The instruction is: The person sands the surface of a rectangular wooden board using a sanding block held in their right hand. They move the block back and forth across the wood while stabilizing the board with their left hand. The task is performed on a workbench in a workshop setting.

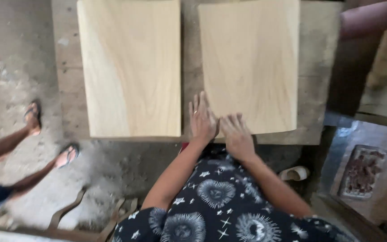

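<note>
Fingers (201,105) of the left hand (202,120) lie flat and close together, nothing pinched, on the near left corner of the right-hand wooden board (250,62).

Beside it, the right hand (237,134) rests palm down on the same board's near edge, its fingers slightly spread and gripping nothing; the two hands nearly touch. That pale board lies flat on a worn, grey workbench (319,89), just beside a second pale board (131,67) with a narrow gap between them. Both forearms reach out over a dark star-patterned garment (216,201). To the left, another person's sandalled feet (50,136) stand on the dusty floor, well apart from the bench.
</note>
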